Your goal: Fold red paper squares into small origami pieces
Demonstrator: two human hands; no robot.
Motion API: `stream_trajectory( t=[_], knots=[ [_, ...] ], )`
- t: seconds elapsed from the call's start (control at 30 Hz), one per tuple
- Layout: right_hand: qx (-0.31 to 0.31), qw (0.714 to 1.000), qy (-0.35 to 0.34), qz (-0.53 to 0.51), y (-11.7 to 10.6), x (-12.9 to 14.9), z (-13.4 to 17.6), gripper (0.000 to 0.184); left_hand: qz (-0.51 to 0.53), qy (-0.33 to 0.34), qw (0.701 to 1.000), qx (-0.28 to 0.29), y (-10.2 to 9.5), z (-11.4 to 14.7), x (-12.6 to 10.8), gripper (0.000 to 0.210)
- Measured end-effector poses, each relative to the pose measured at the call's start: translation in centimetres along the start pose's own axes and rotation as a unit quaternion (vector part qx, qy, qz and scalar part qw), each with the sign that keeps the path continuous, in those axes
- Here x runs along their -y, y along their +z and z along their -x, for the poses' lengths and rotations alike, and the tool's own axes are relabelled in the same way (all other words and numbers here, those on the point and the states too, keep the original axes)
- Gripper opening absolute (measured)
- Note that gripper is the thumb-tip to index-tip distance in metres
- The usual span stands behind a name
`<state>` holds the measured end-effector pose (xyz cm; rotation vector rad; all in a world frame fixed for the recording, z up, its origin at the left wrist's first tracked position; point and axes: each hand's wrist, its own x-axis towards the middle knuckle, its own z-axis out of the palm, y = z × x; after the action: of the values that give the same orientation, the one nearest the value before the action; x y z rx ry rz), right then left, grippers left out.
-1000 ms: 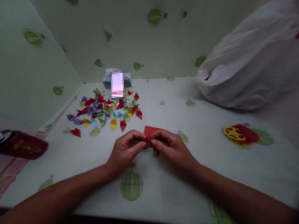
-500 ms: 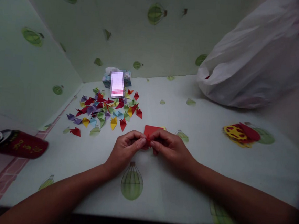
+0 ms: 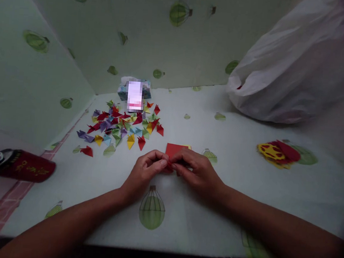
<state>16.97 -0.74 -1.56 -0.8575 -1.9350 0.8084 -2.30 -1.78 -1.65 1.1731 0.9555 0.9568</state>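
Between my fingertips is a small folded piece of red paper [image 3: 169, 166], mostly covered by the fingers. My left hand [image 3: 149, 167] pinches it from the left, thumb against forefinger. From the other side my right hand [image 3: 197, 168] grips it the same way, the two hands almost touching. Just behind them lies a stack of square paper [image 3: 176, 149], red on top with a yellow edge showing. To the left and farther back, many folded paper cranes [image 3: 118, 126] in red, yellow, green, blue and purple are spread over the table.
A lit phone [image 3: 135, 96] leans against a tissue box [image 3: 121, 92] behind the cranes. A red can [image 3: 27, 166] stands at the left edge. Red and yellow paper cut-outs [image 3: 277, 152] lie on the right, below a large white plastic bag [image 3: 277, 81]. Patterned walls [image 3: 143, 35] enclose the table.
My right hand has shifted very slightly to the left and its fingers have turned a little at the red paper. My left hand keeps its pinch in nearly the same place.
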Motion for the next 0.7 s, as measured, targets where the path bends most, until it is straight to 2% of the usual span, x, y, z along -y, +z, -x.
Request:
stream_trajectory(
  t=[0.3, 0.57, 0.7],
  knots=[
    [-0.004, 1.000, 0.000, 0.014, -0.04, -0.13, -0.03, 0.011, 0.025, -0.001, 1.000, 0.015, 0.08, 0.07, -0.01, 0.013],
    [-0.006, 0.997, -0.054, 0.054, 0.01, -0.14, 0.08, 0.013, 0.017, -0.012, 1.000, 0.011, 0.14, 0.02, -0.06, 0.015],
    [-0.008, 0.999, -0.028, 0.038, -0.05, -0.07, 0.03, 0.013, 0.030, -0.018, 0.999, 0.016, 0.24, 0.04, -0.15, 0.015]
  ],
)
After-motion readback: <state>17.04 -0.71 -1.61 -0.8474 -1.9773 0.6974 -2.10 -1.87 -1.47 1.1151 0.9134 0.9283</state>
